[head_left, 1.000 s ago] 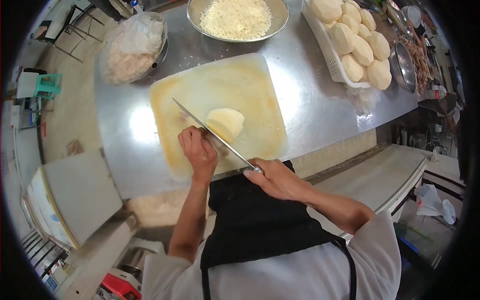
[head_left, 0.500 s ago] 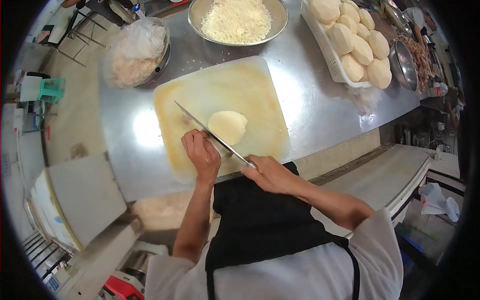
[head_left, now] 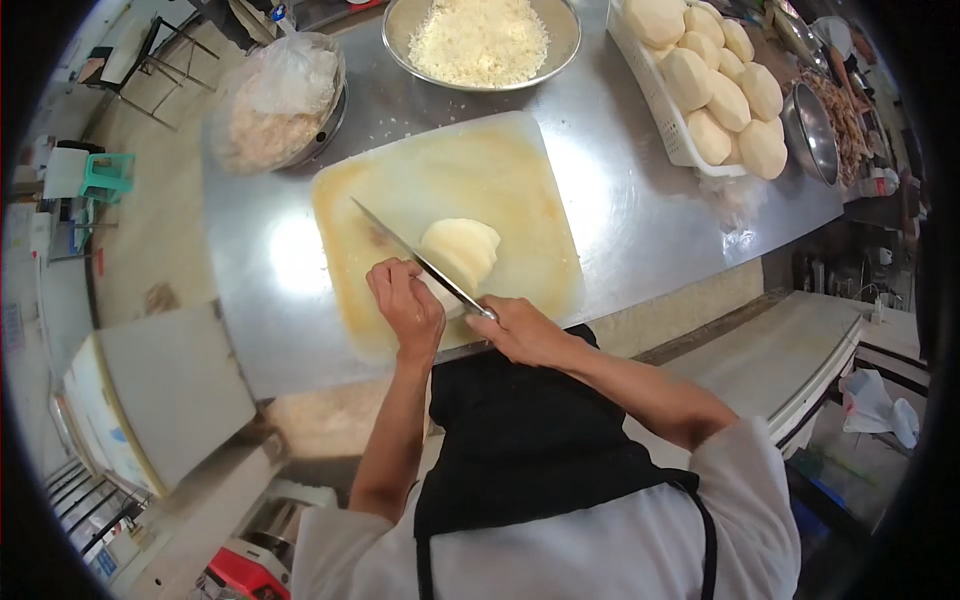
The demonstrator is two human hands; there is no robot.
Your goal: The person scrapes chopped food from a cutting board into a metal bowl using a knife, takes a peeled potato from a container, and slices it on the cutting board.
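Observation:
A knife [head_left: 418,258] slants across a peeled, cream-coloured tuber [head_left: 465,247] on the cutting board [head_left: 470,150]. My right hand [head_left: 522,331] is closed round its handle at the board's near edge. On the near side of the blade, my left hand [head_left: 407,305] has its fingers curled against a pale part of the tuber, which it partly hides. The larger part of the tuber shows beyond the blade. How deep the edge sits in it I cannot tell.
A metal bowl [head_left: 571,55] of pale shreds stands beyond the board. To its left is a bowl with a plastic bag [head_left: 292,78] on top. A white basket [head_left: 655,120] of peeled tubers and an empty metal bowl [head_left: 812,130] are at the right of the steel table [head_left: 640,225].
My right hand has shifted slightly left and away from me with the knife handle. More of the tuber now shows on the near side of the blade, by my left hand.

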